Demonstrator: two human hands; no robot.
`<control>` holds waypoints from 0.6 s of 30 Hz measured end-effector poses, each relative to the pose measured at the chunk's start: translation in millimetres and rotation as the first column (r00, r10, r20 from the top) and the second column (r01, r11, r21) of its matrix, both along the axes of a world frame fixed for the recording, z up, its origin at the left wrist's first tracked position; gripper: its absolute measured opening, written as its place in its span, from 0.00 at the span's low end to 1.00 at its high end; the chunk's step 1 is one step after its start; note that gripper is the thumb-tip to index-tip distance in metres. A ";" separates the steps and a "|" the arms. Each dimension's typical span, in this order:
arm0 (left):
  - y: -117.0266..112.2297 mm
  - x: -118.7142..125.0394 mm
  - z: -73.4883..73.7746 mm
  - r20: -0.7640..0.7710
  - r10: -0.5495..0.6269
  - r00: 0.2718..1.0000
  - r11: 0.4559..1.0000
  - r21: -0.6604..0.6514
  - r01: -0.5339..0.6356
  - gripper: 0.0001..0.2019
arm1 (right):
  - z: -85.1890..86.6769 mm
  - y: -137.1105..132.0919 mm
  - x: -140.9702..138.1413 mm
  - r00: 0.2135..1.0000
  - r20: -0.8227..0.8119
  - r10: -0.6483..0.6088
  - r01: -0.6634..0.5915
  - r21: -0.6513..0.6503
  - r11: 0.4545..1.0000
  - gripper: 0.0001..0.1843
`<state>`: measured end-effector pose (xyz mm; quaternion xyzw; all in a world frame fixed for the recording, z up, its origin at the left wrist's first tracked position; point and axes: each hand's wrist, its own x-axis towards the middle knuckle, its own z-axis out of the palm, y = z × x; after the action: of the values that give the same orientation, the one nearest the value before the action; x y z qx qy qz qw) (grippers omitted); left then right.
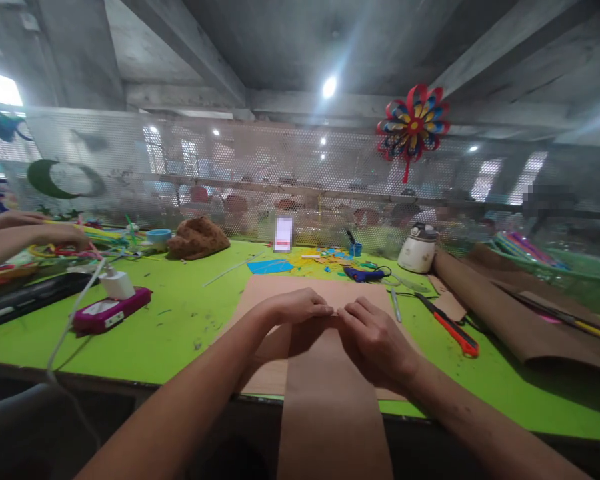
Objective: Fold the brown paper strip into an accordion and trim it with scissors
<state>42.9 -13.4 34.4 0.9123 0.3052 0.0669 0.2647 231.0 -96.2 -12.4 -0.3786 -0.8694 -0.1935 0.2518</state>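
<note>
A long strip of brown card [335,413] runs from my fingers down over the near table edge toward me. My left hand [300,307] pinches its far edge between thumb and fingers. Close beside it, my right hand [375,337] grips the same edge with curled fingers. The edge between the fingertips looks slightly raised, and the fingers hide part of it. Beneath both hands lies a tan board [265,293] on the green tabletop [180,327].
Right of the board are a marker pen [396,305], a red utility knife [455,332], and rolled brown paper [485,313]. A blue glue gun [365,274], phone [283,235] and white bottle [418,250] stand behind. A purple power strip [113,312] and another person's hands [55,237] are left.
</note>
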 end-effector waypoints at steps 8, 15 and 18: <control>-5.4 -8.9 -10.7 0.091 0.046 0.995 0.991 -0.132 -0.034 0.20 | -2.0 3.9 2.2 0.948 -0.316 0.028 -0.077 -0.143 0.987 0.09; -10.9 -4.5 -8.7 0.108 0.024 0.994 0.995 -0.095 -0.014 0.18 | -1.9 5.7 8.1 0.678 -0.709 -0.195 -0.355 -0.548 0.757 0.20; -14.3 -1.5 -7.5 0.111 0.026 0.993 0.997 -0.069 -0.018 0.16 | -8.6 6.6 5.1 0.444 -0.816 -0.371 -0.624 -0.578 0.525 0.22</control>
<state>41.4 -27.7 26.9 0.8941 0.3021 0.1105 0.3116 236.1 -89.6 -21.0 -0.4084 -0.6062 0.4998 0.4647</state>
